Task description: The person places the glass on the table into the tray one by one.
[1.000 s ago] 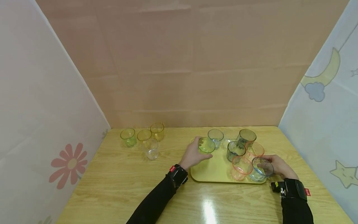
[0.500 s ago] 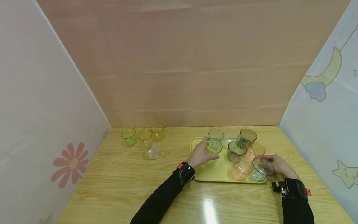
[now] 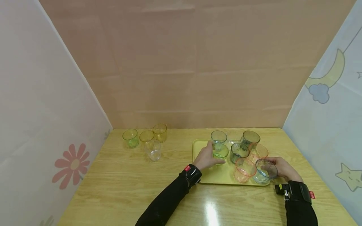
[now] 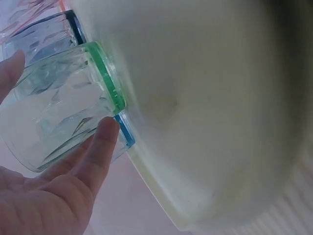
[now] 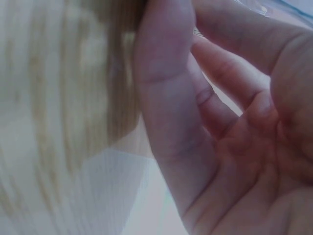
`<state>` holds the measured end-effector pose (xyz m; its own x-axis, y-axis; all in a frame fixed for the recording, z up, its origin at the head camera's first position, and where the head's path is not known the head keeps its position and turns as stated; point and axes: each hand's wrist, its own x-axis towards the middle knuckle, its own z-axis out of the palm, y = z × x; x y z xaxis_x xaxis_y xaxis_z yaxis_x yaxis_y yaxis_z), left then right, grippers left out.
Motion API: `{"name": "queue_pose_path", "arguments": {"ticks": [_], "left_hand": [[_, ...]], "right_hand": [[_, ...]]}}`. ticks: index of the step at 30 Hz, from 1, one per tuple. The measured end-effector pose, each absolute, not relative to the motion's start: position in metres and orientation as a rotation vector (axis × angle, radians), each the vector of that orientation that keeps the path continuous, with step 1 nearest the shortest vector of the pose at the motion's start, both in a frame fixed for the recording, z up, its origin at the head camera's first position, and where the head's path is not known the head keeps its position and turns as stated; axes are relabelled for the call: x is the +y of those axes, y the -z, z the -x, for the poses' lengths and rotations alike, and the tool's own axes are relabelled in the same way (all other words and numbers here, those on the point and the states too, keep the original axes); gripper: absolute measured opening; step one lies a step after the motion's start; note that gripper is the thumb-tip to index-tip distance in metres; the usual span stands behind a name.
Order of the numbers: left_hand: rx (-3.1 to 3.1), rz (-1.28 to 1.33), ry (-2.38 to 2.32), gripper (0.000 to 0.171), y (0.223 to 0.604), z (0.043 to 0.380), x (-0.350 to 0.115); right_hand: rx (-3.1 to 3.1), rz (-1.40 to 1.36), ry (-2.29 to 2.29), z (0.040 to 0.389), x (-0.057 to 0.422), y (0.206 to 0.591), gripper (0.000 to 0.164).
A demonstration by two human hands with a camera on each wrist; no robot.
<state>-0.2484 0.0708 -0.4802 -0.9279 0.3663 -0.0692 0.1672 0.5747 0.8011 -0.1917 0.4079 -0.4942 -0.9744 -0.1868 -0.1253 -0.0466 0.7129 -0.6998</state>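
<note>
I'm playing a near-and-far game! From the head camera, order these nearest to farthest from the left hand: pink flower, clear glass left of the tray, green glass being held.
1. Green glass, held by the left hand.
2. Clear glass, on the table, left of the tray.
3. Pink flower, on the left wall.

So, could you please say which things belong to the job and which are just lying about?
Likely in the job: green glass in left hand; blue glass at right hand; yellow tray; other glasses on it.
Seemingly aside: four glasses left of the tray.
</note>
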Motion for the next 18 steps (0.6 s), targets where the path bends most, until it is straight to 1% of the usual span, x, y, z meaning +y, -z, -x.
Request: {"name": "queue_pose_path", "arguments": {"ticks": [11, 18], "left_hand": [[2.675, -0.460, -1.155, 0.098, 0.4825, 0.2487, 0.0743], [2.699, -0.498, -1.122, 0.090, 0.4830, 0.2489, 0.0743]], "right_hand": [[2.687, 0.189, 1.156, 0.1918, 0.4083, 0.4937, 0.058], [2.671, 0.149, 1.180, 0.1931, 0.4087, 0.4960, 0.059]]}}
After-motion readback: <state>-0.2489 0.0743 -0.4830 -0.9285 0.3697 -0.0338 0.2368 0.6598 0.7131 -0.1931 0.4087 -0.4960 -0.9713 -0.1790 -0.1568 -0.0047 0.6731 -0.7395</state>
